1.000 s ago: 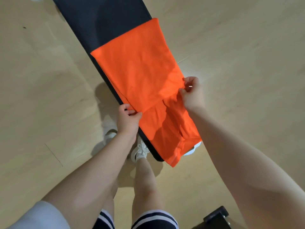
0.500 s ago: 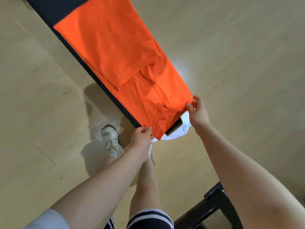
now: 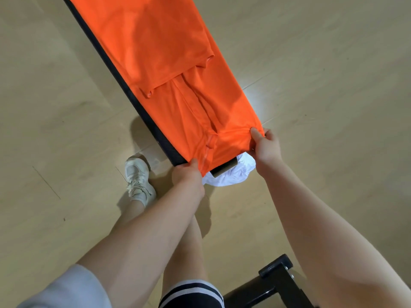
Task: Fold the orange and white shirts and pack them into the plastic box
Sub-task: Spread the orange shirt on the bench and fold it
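Orange shirt [image 3: 169, 70] spread lengthwise along a narrow dark bench [image 3: 133, 101], running from the far left down toward the near centre, covering almost the whole width; only a thin dark strip of bench edge left showing along the left side. Upper layer already folded over, its hem ending partway down, with a creased lower section below. Left hand [image 3: 188, 178] clenched on the near-left corner of the orange fabric, right at the bench end. Right hand [image 3: 265, 145] pinching the near-right corner between thumb and fingers, cloth bunched and pulled taut between the two grips. White shirt [image 3: 231, 174] crumpled under the bench end, just below the orange hem, peeking out between the hands. White sneaker [image 3: 139, 181] planted on the pale wooden floor [image 3: 333, 85], left of the bench end. Black frame [image 3: 273, 283] at the near right edge. No plastic box to be seen.
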A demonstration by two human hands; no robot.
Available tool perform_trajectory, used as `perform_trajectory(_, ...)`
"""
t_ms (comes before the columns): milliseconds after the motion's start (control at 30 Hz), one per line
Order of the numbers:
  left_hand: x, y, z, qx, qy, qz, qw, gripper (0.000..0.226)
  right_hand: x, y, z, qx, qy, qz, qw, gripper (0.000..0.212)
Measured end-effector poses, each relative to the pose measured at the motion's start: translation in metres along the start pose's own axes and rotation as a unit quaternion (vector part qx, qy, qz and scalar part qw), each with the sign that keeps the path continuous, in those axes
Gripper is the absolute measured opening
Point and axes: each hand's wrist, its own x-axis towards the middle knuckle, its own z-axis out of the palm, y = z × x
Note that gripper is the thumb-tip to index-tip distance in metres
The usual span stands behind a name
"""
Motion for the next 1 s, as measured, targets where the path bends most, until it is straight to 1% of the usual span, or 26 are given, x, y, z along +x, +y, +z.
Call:
perform_trajectory(33,0.001,-0.002,0.003,-0.009,-0.012,-0.003,1.0,0.035,0.0,-0.001,-0.001,0.012,-0.002,0.005,1.0,0.012)
perform_trajectory(133,-0.001,-0.01,0.004,-0.106,-0.075,0.007,0.991,0.028,-0.001,-0.003,-0.002,0.055,-0.031,0.027,0.998,0.007)
perform_trajectory(200,-0.002,-0.015,0.001,-0.153,-0.097,0.015,0.983,0.022,0.0,-0.006,-0.001,0.059,-0.048,0.039,0.996,0.013)
perform_trajectory(233,-0.004,-0.017,-0.004,-0.165,-0.095,0.021,0.981,0.019,0.001,-0.007,0.0,0.051,-0.04,0.036,0.997,0.016)
perform_trajectory(300,-0.006,-0.018,-0.016,-0.162,-0.071,0.052,0.983,0.008,0.001,-0.01,0.003,0.019,0.01,0.011,1.0,0.013)
perform_trajectory(367,-0.01,-0.017,-0.03,-0.131,-0.046,0.101,0.985,0.013,-0.004,-0.014,0.003,-0.027,0.06,-0.029,0.997,0.007)
perform_trajectory(433,-0.022,-0.012,-0.044,-0.093,-0.039,0.165,0.981,0.019,-0.017,-0.023,0.0,-0.066,0.076,-0.079,0.992,0.014)
perform_trajectory(533,-0.04,0.009,-0.062,-0.034,-0.053,0.231,0.971,0.012,-0.038,-0.046,-0.005,-0.133,0.03,-0.155,0.979,0.017)
perform_trajectory(600,-0.046,0.033,-0.072,0.005,-0.078,0.246,0.966,0.009,-0.042,-0.07,-0.004,-0.179,-0.005,-0.202,0.963,0.014)
perform_trajectory(700,-0.045,0.077,-0.088,0.043,-0.102,0.248,0.962,0.014,-0.038,-0.113,0.012,-0.24,-0.039,-0.24,0.94,0.009)
perform_trajectory(767,-0.038,0.109,-0.1,0.045,-0.123,0.244,0.961,0.015,-0.034,-0.143,0.029,-0.274,-0.068,-0.242,0.928,0.011)
perform_trajectory(867,-0.023,0.157,-0.118,0.033,-0.169,0.231,0.958,0.017,-0.027,-0.187,0.061,-0.294,-0.124,-0.217,0.922,0.022)
perform_trajectory(933,-0.011,0.188,-0.129,0.019,-0.178,0.225,0.958,0.018,-0.021,-0.216,0.085,-0.303,-0.16,-0.203,0.917,0.023)
perform_trajectory(1000,0.005,0.216,-0.138,-0.013,-0.175,0.217,0.96,0.025,-0.014,-0.243,0.111,-0.289,-0.181,-0.197,0.919,0.025)
